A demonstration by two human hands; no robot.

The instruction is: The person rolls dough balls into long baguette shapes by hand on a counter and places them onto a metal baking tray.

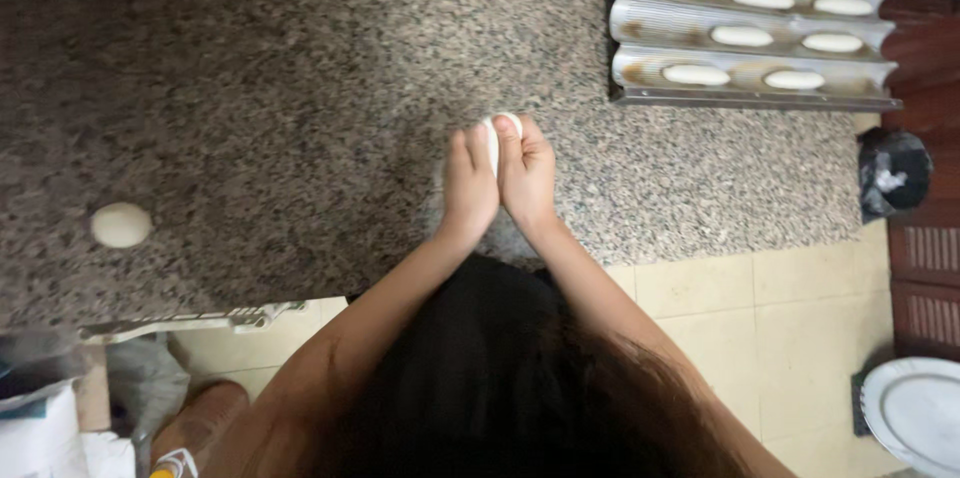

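On the speckled grey-brown granite surface [300,88], near its front edge, the left hand [470,183] and the right hand [527,173] press side by side, palms facing each other, with a small pale white piece of dough [497,133] squeezed between them. Both hands have their grip clenched on that dough piece, whose rounded top just shows past the fingertips, resting on or just above the stone; which one I cannot tell. Well apart to the left, a round pale dough ball [121,225] sits alone on the same surface. At the far right corner lies a corrugated silver metal baking tray [750,96], its channels carrying oval white dough pieces [696,75] in rows. Beyond the surface's right edge, a black bag [893,173] stands on the floor, and a round white plate [915,413] shows on the cream tiled floor [760,318] lower right.
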